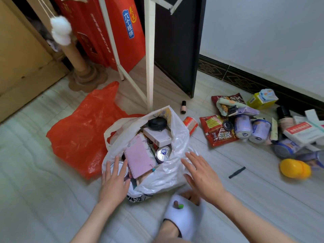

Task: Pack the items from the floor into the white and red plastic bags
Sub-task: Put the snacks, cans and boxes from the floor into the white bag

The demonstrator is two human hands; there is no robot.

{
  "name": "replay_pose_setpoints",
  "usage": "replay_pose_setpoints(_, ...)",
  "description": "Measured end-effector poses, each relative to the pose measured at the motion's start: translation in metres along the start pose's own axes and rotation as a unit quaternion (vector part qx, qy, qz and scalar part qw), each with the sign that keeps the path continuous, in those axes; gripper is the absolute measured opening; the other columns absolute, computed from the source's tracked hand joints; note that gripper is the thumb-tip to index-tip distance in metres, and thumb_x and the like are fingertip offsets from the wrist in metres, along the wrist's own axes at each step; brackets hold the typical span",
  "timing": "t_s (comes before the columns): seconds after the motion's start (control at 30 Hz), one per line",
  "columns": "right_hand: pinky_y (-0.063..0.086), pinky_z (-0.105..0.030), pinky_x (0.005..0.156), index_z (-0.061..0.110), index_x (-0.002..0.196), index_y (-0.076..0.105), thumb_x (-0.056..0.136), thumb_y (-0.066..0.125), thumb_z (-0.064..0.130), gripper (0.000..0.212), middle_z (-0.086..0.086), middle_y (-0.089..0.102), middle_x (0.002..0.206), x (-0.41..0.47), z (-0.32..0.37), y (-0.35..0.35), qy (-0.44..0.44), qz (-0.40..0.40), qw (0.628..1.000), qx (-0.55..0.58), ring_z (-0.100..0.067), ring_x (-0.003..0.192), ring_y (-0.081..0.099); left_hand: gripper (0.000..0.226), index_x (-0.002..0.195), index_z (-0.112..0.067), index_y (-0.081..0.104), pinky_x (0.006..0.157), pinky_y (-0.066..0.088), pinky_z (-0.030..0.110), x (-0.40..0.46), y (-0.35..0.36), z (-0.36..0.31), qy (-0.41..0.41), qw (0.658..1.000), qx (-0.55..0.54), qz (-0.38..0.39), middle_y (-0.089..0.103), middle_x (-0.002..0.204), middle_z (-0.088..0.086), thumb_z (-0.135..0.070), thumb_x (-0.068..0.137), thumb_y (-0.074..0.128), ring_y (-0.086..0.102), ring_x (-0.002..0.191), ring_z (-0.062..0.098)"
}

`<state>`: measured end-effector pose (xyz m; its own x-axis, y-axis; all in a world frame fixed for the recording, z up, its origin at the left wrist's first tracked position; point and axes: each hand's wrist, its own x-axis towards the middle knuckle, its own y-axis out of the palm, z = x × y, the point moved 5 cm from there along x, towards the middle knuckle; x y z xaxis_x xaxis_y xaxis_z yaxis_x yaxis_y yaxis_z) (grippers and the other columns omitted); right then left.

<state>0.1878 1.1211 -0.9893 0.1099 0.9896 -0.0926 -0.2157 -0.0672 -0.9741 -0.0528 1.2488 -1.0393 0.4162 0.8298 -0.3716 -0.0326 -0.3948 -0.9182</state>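
Both hands spread flat — left hand, right hand — flank the centre-frame white bag: thin, heavy with cans — lift by its handles.

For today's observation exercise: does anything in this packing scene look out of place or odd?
Yes. The white bag is crammed, a pink notebook jutting out askew, while the red bag lies flat beside it, seemingly unused.

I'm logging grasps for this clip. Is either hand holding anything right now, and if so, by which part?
Nothing is held. The left hand lies flat with straight fingers at the white bag's near rim; the right hand is spread open beside it.
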Motion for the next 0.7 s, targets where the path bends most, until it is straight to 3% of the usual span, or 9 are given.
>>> replay_pose_setpoints(0.17, 0.052, -0.048, 0.085, 0.007, 0.111, 0.065, 0.062, 0.084, 0.023, 0.054, -0.015, 0.067, 0.115, -0.051, -0.039, 0.005, 0.089, 0.020, 0.996, 0.017, -0.031, 0.104, 0.065, 0.058, 0.148, -0.026, 0.010, 0.115, -0.004, 0.048, -0.012, -0.012, -0.010, -0.009, 1.000, -0.004, 0.003, -0.007, 0.157, 0.004, -0.041, 0.096, 0.032, -0.012, 0.143, 0.028)
replay_pose_setpoints(0.23, 0.045, -0.050, 0.096, 0.007, 0.120, 0.059, 0.074, 0.075, 0.023, 0.051, -0.016, 0.060, 0.126, -0.063, -0.051, 0.007, 0.118, 0.022, 0.992, 0.025, -0.033, 0.116, 0.057, 0.054, 0.146, -0.027, 0.018, 0.114, -0.005, 0.048, -0.010, -0.026, -0.028, 0.019, 0.999, -0.014, -0.025, -0.002, 0.157, 0.002, -0.040, 0.096, 0.033, -0.009, 0.144, 0.025)
replay_pose_setpoints(0.33, 0.020, -0.043, 0.115, 0.012, 0.140, 0.035, 0.094, 0.046, 0.028, 0.050, -0.011, 0.034, 0.148, -0.078, -0.070, 0.011, 0.173, 0.021, 0.983, 0.051, -0.026, 0.139, 0.030, 0.053, 0.145, -0.024, 0.026, 0.116, -0.001, 0.043, -0.010, -0.041, -0.077, 0.108, 0.991, -0.037, -0.063, 0.006, 0.157, 0.004, -0.035, 0.095, 0.041, -0.005, 0.144, 0.024)
replay_pose_setpoints(0.47, 0.019, -0.036, 0.114, 0.013, 0.142, 0.029, 0.096, 0.039, 0.028, 0.050, -0.010, 0.030, 0.150, -0.100, -0.098, 0.017, 0.246, 0.015, 0.967, 0.073, -0.022, 0.139, 0.026, 0.051, 0.141, -0.019, 0.036, 0.115, 0.007, 0.038, -0.021, -0.034, -0.162, 0.253, 0.964, -0.050, -0.065, 0.020, 0.154, 0.008, -0.024, 0.092, 0.050, 0.007, 0.144, 0.026)
replay_pose_setpoints(0.53, 0.025, -0.038, 0.113, 0.009, 0.137, 0.038, 0.094, 0.044, 0.022, 0.045, -0.012, 0.041, 0.143, -0.108, -0.112, 0.020, 0.253, 0.017, 0.964, 0.081, -0.025, 0.134, 0.035, 0.050, 0.134, -0.012, 0.046, 0.113, 0.020, 0.046, -0.027, -0.020, -0.201, 0.299, 0.951, -0.061, -0.054, 0.032, 0.148, 0.014, -0.016, 0.086, 0.059, 0.022, 0.140, 0.032)
replay_pose_setpoints(0.6, 0.039, -0.043, 0.104, 0.004, 0.122, 0.057, 0.085, 0.060, 0.011, 0.037, -0.015, 0.060, 0.122, -0.111, -0.124, 0.018, 0.236, -0.014, 0.967, 0.096, -0.031, 0.116, 0.055, 0.050, 0.125, -0.006, 0.055, 0.103, 0.034, 0.058, -0.030, -0.007, -0.233, 0.357, 0.930, -0.056, -0.066, 0.047, 0.137, 0.019, -0.006, 0.077, 0.067, 0.040, 0.130, 0.040)
replay_pose_setpoints(0.7, 0.055, -0.043, 0.080, 0.003, 0.098, 0.069, 0.062, 0.079, 0.001, 0.038, -0.013, 0.070, 0.091, -0.104, -0.148, 0.021, 0.199, -0.057, 0.975, 0.086, -0.032, 0.085, 0.068, 0.054, 0.124, -0.005, 0.056, 0.101, 0.033, 0.059, -0.007, 0.005, -0.267, 0.391, 0.916, -0.037, -0.079, 0.051, 0.133, 0.020, -0.005, 0.072, 0.071, 0.044, 0.126, 0.041)
